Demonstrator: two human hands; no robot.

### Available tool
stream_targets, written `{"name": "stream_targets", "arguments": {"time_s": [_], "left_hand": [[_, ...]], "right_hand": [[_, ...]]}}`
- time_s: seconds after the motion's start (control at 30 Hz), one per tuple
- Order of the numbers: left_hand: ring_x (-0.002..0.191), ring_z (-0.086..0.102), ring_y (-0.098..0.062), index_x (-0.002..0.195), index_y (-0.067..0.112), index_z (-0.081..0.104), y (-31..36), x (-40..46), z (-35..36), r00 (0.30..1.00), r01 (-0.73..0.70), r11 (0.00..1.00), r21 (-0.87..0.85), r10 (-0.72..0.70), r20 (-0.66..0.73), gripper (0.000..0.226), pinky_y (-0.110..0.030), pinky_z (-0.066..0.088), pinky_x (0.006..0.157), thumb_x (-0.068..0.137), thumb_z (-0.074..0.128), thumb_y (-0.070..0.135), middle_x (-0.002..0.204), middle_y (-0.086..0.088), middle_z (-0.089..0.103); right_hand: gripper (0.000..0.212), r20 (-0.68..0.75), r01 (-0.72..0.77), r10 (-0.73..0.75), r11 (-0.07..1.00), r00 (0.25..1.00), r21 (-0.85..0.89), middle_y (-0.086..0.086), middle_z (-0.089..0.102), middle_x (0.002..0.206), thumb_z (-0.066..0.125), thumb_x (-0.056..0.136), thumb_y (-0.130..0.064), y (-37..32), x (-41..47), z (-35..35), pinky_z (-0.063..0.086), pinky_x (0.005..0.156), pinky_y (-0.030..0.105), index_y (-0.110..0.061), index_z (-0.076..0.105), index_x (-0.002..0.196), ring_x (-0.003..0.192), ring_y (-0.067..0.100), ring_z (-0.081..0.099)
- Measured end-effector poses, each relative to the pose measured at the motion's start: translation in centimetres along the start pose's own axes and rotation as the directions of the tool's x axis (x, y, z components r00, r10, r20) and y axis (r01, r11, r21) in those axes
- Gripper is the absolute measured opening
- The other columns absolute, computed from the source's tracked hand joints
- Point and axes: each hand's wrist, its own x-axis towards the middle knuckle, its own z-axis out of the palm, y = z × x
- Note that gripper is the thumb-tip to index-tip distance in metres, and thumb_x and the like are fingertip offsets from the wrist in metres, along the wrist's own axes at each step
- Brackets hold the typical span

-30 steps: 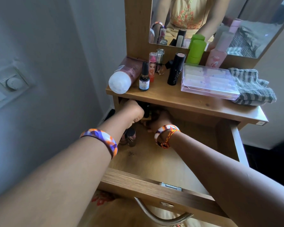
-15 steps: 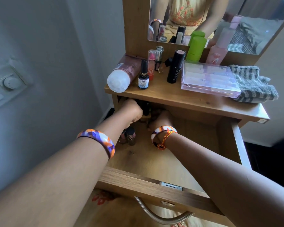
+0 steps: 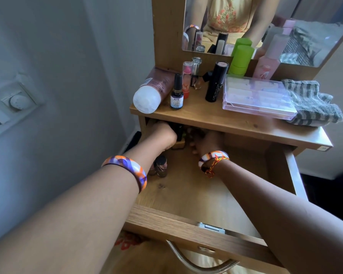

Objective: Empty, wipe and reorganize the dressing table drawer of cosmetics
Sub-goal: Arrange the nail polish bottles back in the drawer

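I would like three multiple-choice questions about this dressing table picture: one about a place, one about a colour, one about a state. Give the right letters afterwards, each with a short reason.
1. Where does the striped cloth lie?
A. on the tabletop, at the right end
B. inside the drawer
C. on the floor

2. What colour is the tall container standing by the mirror?
A. blue
B. green
C. black

3. In what state is the drawer?
A. shut
B. taken out and set on the floor
C. pulled open

Answers:
1. A, the cloth rests on the tabletop beside the clear plastic case.
2. B, its body and cap are bright green.
3. C, its wooden bottom is exposed, and the left hand and right hand reach to its back.
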Motion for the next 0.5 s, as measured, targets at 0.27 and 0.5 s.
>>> {"name": "stream_targets", "arguments": {"time_s": [0.27,0.5], "left_hand": [[0.111,0.055,-0.025,0.121,0.0,0.051,0.4,0.3,0.8,0.994,0.036,0.999,0.005,-0.036,-0.102,0.028,-0.024,0.041,0.084,0.096,0.042,0.01,0.116,-0.014,0.055],[0.102,0.056,-0.025,0.121,0.002,0.051,1.0,0.6,1.3,0.97,0.145,0.919,-0.367,-0.205,-0.132,0.028,-0.026,0.041,0.081,0.098,0.04,0.012,0.102,-0.01,0.054]], "right_hand": [[0.035,0.134,0.065,-0.062,0.998,0.989,-0.022,0.018,0.065,0.109,0.057,0.089,-0.027,-1.9,-1.1,-0.7,0.052,0.089,0.04,-0.006,0.06,0.117,0.096,0.035,0.064],[0.038,0.091,0.071,-0.071,0.997,0.993,0.009,0.019,0.062,0.115,0.057,0.088,-0.029,-1.9,-1.3,-0.2,0.048,0.095,0.049,-0.009,0.057,0.12,0.104,0.038,0.06]]}}
